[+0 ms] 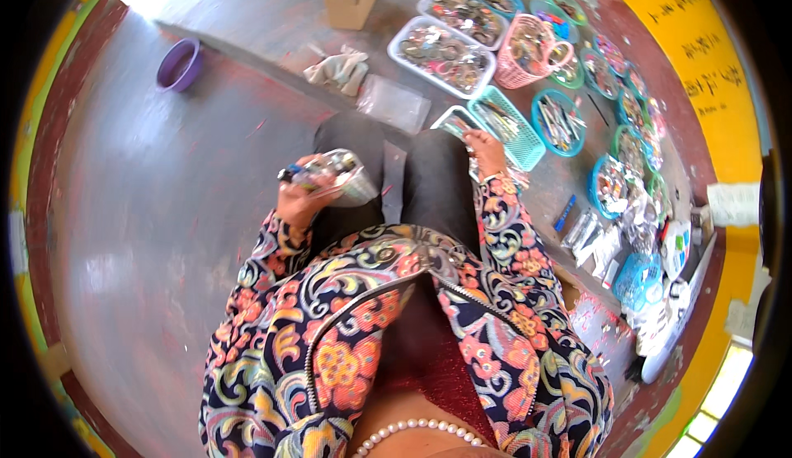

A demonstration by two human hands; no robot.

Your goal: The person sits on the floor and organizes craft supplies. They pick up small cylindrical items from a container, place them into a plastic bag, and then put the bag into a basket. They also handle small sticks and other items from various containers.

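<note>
My left hand (pixel 302 198) is wrapped round a small whitish basket (pixel 359 187) above my left thigh. Small mixed items fill it, and dark and blue pieces (pixel 293 173) stick out by my fingers; their kind is too small to tell. Beside my right knee, my right hand (pixel 487 151) has its fingers bent together at a narrow white basket (pixel 450 115). Whether a small piece is pinched in those fingers cannot be made out. A turquoise basket (pixel 521 138) with slim items stands just right of that hand.
White tubs (pixel 398 56), a pink basket (pixel 505 69) and several round blue and green baskets (pixel 540 132) crowd the raised floor ahead and right. A cardboard box (pixel 351 13), a cloth (pixel 340 70) and clear plastic bags (pixel 394 103) lie ahead. A purple basin (pixel 177 66) stands far left.
</note>
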